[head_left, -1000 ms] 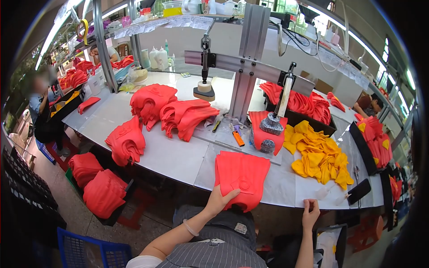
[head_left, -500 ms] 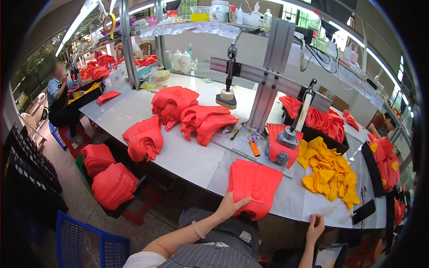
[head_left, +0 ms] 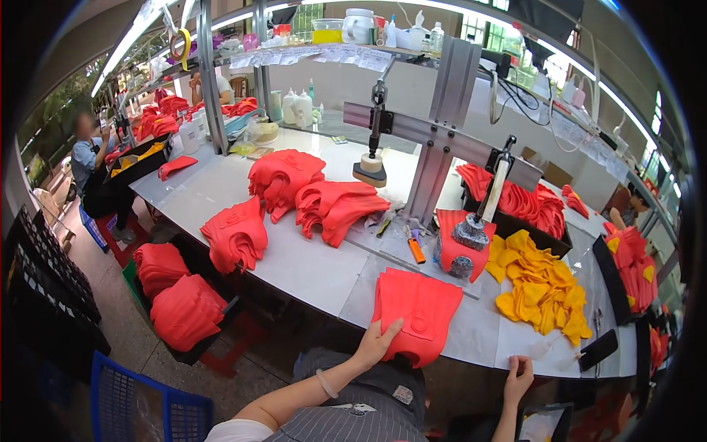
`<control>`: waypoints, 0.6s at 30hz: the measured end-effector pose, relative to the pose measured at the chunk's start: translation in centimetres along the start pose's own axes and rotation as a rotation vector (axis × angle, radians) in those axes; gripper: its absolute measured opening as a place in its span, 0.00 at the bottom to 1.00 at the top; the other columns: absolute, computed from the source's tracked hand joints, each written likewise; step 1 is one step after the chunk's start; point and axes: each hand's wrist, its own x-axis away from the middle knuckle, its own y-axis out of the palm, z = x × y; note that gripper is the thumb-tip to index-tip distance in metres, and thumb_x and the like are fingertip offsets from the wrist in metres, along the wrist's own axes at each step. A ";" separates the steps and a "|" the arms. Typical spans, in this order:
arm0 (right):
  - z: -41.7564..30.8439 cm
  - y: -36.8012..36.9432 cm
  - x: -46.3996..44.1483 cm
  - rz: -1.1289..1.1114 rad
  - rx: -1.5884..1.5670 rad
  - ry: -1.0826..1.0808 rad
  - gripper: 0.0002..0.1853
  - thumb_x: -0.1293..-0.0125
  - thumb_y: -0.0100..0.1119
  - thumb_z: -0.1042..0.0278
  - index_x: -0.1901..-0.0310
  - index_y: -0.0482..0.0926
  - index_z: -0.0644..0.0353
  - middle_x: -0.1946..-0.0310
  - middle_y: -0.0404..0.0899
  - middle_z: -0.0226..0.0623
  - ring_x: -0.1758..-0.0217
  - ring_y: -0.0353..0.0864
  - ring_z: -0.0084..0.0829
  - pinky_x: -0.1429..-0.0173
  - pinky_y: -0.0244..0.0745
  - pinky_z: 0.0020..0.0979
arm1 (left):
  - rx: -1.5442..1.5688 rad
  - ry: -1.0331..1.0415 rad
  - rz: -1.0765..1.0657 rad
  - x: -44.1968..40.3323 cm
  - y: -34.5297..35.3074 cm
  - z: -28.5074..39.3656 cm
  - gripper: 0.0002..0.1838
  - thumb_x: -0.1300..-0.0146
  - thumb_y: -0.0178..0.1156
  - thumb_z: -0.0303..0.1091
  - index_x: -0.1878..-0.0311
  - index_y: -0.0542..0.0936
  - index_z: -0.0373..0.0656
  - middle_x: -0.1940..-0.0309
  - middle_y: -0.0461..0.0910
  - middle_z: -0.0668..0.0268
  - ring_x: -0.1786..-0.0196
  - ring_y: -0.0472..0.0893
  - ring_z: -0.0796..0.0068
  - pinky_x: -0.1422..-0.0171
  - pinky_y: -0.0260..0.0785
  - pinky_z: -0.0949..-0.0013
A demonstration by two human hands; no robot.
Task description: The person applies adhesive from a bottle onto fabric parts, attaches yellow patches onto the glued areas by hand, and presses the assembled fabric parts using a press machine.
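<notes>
1. While the left hand [head_left: 377, 343] steadied a ridged red piece [head_left: 416, 306] at the near edge of the worktop [head_left: 317, 289], the right hand [head_left: 520, 378] hung at 4 o'clock from it, well apart.
2. Left fingers: clamped on the red piece at its 8 o'clock side, thumb across the upper face, the rest partly hidden.
3. Right fingers: curled inward near the worktop's edge; could not tell whether the tips gripped anything.
4. Bearings from the red piece: orange-handled tool [head_left: 417, 251] at 12; clamp [head_left: 496, 190] at 1, its speckled pad [head_left: 469, 235] against a second red piece [head_left: 481, 262]; yellow pieces [head_left: 541, 289] between 2 and 3; red bundles [head_left: 283, 180] around 10.
5. Step in hand, my judgement: holding and positioning, no tool on the red piece. The next move seemed to call for a firm left hold, since the near end appeared to overhang the edge.
</notes>
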 end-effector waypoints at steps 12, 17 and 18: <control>0.3 0.0 -0.1 -0.001 -0.001 0.007 0.08 0.33 0.57 0.71 0.67 0.75 0.67 0.73 0.79 0.35 0.69 0.77 0.23 0.60 0.71 0.25 | -0.022 0.023 -0.019 0.3 0.5 1.2 0.19 0.33 0.60 0.40 0.48 0.77 0.32 0.56 0.83 0.61 0.53 0.80 0.75 0.47 0.71 0.71; 0.2 0.0 -0.1 0.002 -0.006 0.000 0.08 0.33 0.57 0.71 0.67 0.74 0.66 0.74 0.79 0.35 0.70 0.77 0.23 0.60 0.71 0.25 | -0.014 0.012 -0.001 0.3 0.5 1.1 0.20 0.33 0.61 0.40 0.48 0.77 0.31 0.55 0.83 0.60 0.53 0.81 0.74 0.46 0.71 0.70; 0.1 0.1 0.0 0.004 -0.019 0.002 0.08 0.33 0.57 0.70 0.67 0.74 0.66 0.74 0.79 0.34 0.70 0.76 0.23 0.60 0.71 0.25 | -0.011 0.015 0.002 0.3 0.5 0.9 0.20 0.34 0.61 0.40 0.48 0.77 0.31 0.55 0.83 0.60 0.53 0.81 0.73 0.46 0.71 0.70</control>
